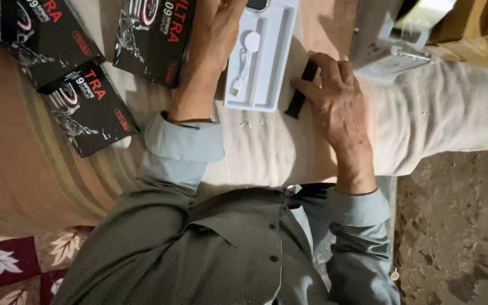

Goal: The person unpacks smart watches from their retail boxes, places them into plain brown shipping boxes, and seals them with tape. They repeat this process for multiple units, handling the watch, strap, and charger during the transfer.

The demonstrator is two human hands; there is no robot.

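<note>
A black strap (301, 90) is lying slantwise on the pale cloth (266, 147) over the person's lap, just beside the lower right corner of a white moulded tray (275, 62), and the right hand (334, 107) is pinching its upper end between thumb and curled fingers, the palm facing down and the wrist running back toward a grey-green cuff. The left hand (216, 34) is reaching forward past the tray's left edge, its back toward the camera and its fingers bending over a small dark-faced device (257, 4) at the top of the frame; whether it is actually gripping that device cannot be told, since the fingertips are cut off. The tray is holding a white round charging puck with a coiled cable (244, 62) sitting in its left recess, while its long right recess is showing only bare plastic. To the left, three black printed boxes (88, 107) are lying closed on the striped bedding (29, 169), well apart from the strap.
</note>
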